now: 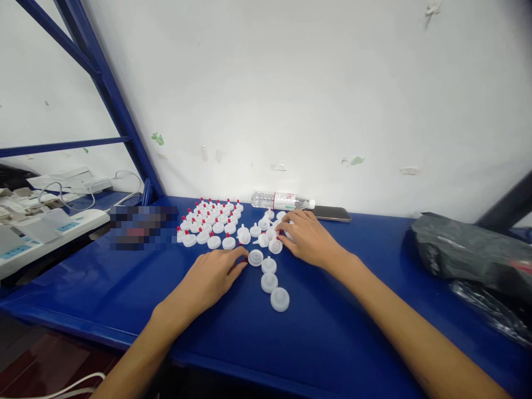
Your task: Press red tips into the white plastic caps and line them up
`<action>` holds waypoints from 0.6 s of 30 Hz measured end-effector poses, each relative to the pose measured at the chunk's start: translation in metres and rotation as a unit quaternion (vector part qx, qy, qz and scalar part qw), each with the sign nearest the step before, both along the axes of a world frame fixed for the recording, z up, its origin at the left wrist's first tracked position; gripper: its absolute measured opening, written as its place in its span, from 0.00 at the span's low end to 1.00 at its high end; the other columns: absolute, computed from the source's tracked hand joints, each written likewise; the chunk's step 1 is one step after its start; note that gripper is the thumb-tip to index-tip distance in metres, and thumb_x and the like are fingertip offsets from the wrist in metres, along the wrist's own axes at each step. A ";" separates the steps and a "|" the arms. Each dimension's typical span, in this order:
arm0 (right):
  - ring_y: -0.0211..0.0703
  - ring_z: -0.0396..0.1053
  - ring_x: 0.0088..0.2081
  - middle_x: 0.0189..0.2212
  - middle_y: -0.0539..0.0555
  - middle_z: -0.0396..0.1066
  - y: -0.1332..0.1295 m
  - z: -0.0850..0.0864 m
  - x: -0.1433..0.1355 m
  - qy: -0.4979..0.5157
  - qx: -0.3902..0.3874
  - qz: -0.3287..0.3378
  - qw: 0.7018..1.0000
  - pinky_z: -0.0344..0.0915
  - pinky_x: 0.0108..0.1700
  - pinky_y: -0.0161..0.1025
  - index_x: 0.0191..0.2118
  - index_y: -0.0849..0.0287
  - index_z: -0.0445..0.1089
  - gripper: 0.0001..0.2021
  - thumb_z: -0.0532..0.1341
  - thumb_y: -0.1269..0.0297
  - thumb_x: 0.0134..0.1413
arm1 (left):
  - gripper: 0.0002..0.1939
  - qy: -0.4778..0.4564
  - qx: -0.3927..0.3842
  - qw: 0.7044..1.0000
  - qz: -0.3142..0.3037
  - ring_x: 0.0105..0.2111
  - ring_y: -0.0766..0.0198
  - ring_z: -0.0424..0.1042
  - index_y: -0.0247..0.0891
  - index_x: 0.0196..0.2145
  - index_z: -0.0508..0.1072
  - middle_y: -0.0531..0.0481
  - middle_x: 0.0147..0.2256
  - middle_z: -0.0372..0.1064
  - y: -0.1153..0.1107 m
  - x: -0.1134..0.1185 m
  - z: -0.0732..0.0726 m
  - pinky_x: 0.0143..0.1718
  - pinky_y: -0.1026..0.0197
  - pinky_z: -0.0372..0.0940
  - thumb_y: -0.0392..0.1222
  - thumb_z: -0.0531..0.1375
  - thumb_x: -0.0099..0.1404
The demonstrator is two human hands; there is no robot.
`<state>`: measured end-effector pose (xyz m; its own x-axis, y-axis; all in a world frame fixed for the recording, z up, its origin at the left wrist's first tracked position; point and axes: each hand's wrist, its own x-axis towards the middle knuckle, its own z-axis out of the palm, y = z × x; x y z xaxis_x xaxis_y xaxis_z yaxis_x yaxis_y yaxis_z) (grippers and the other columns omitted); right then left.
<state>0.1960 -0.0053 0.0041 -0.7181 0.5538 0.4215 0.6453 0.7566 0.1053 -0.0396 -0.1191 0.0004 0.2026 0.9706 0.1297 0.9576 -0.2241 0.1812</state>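
On the blue table [353, 321], loose white caps [263, 240] are lying between the left hand [218, 277] and the right hand [310, 238]; because they are crowding, a fingertip could be knocking some away. The left thumb and finger are standing narrow, perhaps around something red [245, 260]; the right fingers are curving among the caps and hiding some, so I cannot tell either grip.

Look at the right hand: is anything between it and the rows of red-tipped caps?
Yes: loose white caps lie on the blue table between the right hand and the red-tipped caps. They are low, so the hand could probably pass over them.
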 end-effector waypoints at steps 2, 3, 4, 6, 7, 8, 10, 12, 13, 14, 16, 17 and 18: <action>0.54 0.66 0.52 0.47 0.59 0.72 0.000 -0.003 -0.002 0.006 0.002 -0.001 1.000 0.60 0.54 0.51 0.47 0.58 0.75 0.09 0.60 0.65 0.64 | 0.14 -0.006 0.002 1.000 -0.004 0.34 0.58 0.74 0.47 0.51 0.73 0.50 0.36 0.77 0.000 0.000 -0.001 0.32 0.61 0.59 0.47 0.51 0.74; 0.54 0.66 0.52 0.48 0.60 0.72 0.000 -0.004 -0.003 0.009 0.002 -0.004 1.000 0.60 0.54 0.51 0.47 0.58 0.74 0.09 0.60 0.65 0.64 | 0.13 -0.007 0.004 1.000 -0.005 0.33 0.59 0.74 0.47 0.50 0.72 0.51 0.35 0.77 0.001 -0.001 -0.001 0.32 0.61 0.58 0.47 0.51 0.74; 0.55 0.66 0.52 0.47 0.60 0.72 0.000 -0.005 -0.004 0.011 0.000 -0.007 1.000 0.61 0.54 0.51 0.47 0.59 0.74 0.09 0.61 0.66 0.63 | 0.13 -0.008 0.005 1.000 -0.007 0.33 0.59 0.74 0.47 0.49 0.72 0.51 0.35 0.76 0.001 0.000 -0.001 0.31 0.61 0.58 0.47 0.51 0.74; 0.55 0.66 0.52 0.47 0.60 0.72 0.000 -0.007 -0.005 0.013 -0.005 -0.013 1.000 0.61 0.54 0.51 0.45 0.59 0.74 0.07 0.61 0.66 0.63 | 0.12 -0.009 0.007 1.000 -0.007 0.32 0.59 0.73 0.47 0.48 0.72 0.52 0.34 0.76 0.001 0.000 -0.001 0.30 0.61 0.56 0.47 0.51 0.74; 0.55 0.65 0.53 0.47 0.60 0.72 0.000 -0.007 -0.005 0.013 -0.008 -0.016 1.000 0.60 0.54 0.51 0.44 0.59 0.74 0.07 0.61 0.66 0.63 | 0.11 -0.009 0.008 1.000 -0.006 0.31 0.59 0.73 0.47 0.48 0.72 0.52 0.34 0.76 0.001 0.000 -0.001 0.30 0.61 0.56 0.46 0.51 0.74; 0.55 0.65 0.53 0.47 0.60 0.72 0.000 -0.007 -0.005 0.014 -0.013 -0.019 1.000 0.60 0.55 0.51 0.43 0.59 0.74 0.06 0.61 0.65 0.63 | 0.11 -0.009 0.008 1.000 -0.006 0.31 0.59 0.73 0.47 0.47 0.71 0.52 0.34 0.76 0.000 0.000 -0.001 0.30 0.61 0.55 0.46 0.51 0.74; 0.55 0.65 0.53 0.47 0.60 0.72 0.000 -0.007 -0.004 0.016 -0.026 -0.025 0.999 0.61 0.55 0.51 0.42 0.59 0.74 0.07 0.60 0.64 0.65 | 0.11 -0.008 0.008 1.000 -0.006 0.31 0.60 0.72 0.47 0.47 0.71 0.52 0.33 0.75 0.000 0.001 0.000 0.30 0.61 0.55 0.46 0.51 0.74; 0.54 0.65 0.52 0.47 0.60 0.72 0.000 -0.007 -0.003 0.020 -0.038 -0.030 0.999 0.61 0.54 0.51 0.41 0.59 0.73 0.07 0.59 0.63 0.65 | 0.11 -0.007 0.006 1.000 -0.007 0.30 0.60 0.72 0.47 0.47 0.71 0.52 0.33 0.75 -0.001 0.001 0.001 0.29 0.61 0.54 0.46 0.51 0.74; 0.54 0.65 0.52 0.46 0.60 0.72 0.000 -0.007 -0.003 0.023 -0.042 -0.031 0.998 0.61 0.54 0.51 0.40 0.59 0.73 0.07 0.60 0.63 0.65 | 0.11 -0.007 0.005 1.000 -0.007 0.30 0.60 0.72 0.47 0.47 0.71 0.52 0.33 0.75 -0.001 0.001 0.001 0.29 0.61 0.54 0.46 0.51 0.74; 0.54 0.66 0.52 0.46 0.59 0.72 0.000 -0.007 -0.003 0.024 -0.044 -0.031 0.998 0.61 0.54 0.51 0.39 0.59 0.72 0.06 0.60 0.63 0.65 | 0.11 -0.007 0.005 1.000 -0.006 0.30 0.60 0.71 0.47 0.47 0.71 0.53 0.33 0.74 -0.001 0.001 0.001 0.29 0.61 0.54 0.46 0.51 0.74; 0.53 0.66 0.52 0.45 0.59 0.72 0.000 -0.008 -0.002 0.025 -0.043 -0.031 0.998 0.61 0.54 0.51 0.37 0.59 0.71 0.07 0.60 0.62 0.65 | 0.10 -0.008 0.004 1.000 -0.004 0.30 0.60 0.71 0.47 0.47 0.70 0.53 0.32 0.74 -0.001 0.002 0.001 0.29 0.61 0.54 0.46 0.51 0.74; 0.53 0.66 0.51 0.45 0.59 0.72 0.000 -0.007 -0.002 0.025 -0.042 -0.030 0.998 0.61 0.53 0.50 0.37 0.59 0.71 0.07 0.59 0.62 0.65 | 0.10 -0.008 0.004 1.000 -0.004 0.29 0.60 0.71 0.47 0.47 0.70 0.53 0.32 0.74 -0.001 0.002 0.001 0.29 0.61 0.54 0.46 0.51 0.74; 0.52 0.66 0.51 0.45 0.59 0.72 0.000 -0.007 -0.002 0.023 -0.040 -0.028 0.999 0.61 0.53 0.50 0.36 0.59 0.70 0.08 0.59 0.62 0.65 | 0.10 -0.009 0.003 1.000 -0.004 0.29 0.60 0.71 0.47 0.47 0.70 0.53 0.32 0.74 -0.001 0.002 0.001 0.29 0.61 0.53 0.46 0.51 0.74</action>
<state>0.1941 -0.0050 -0.0030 -0.6655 0.6264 0.4058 0.6900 0.7237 0.0145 -0.0375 -0.1200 0.0017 0.2077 0.9681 0.1399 0.9526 -0.2327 0.1961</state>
